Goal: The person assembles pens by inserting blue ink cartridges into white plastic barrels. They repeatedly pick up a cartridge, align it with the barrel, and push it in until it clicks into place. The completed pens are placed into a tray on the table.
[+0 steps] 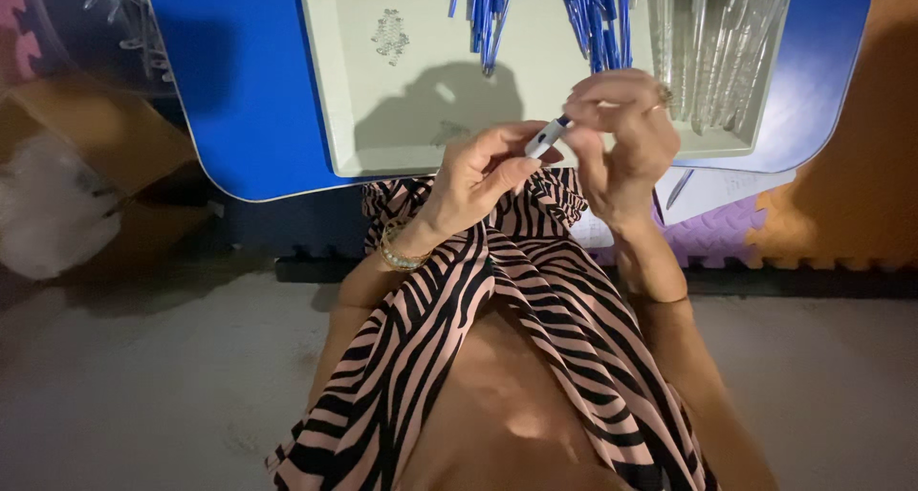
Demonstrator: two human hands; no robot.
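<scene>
My left hand (478,177) pinches the lower end of a clear pen barrel (543,140) that has a blue piece at its upper end. My right hand (623,132) closes its fingertips on that blue end, so both hands hold the same pen just in front of a pale tray (330,89). The tray rests on a low blue table (244,89). Inside it lie several blue pen parts (492,13), several clear pen barrels (712,42) at the right, and a small heap of tiny springs (390,37).
A cardboard box with a white bag (57,195) sits at the left. Purple and orange foam floor mats (765,228) lie at the right, with a sheet of paper and a loose pen part (681,187) on it. My lap in striped cloth fills the lower middle.
</scene>
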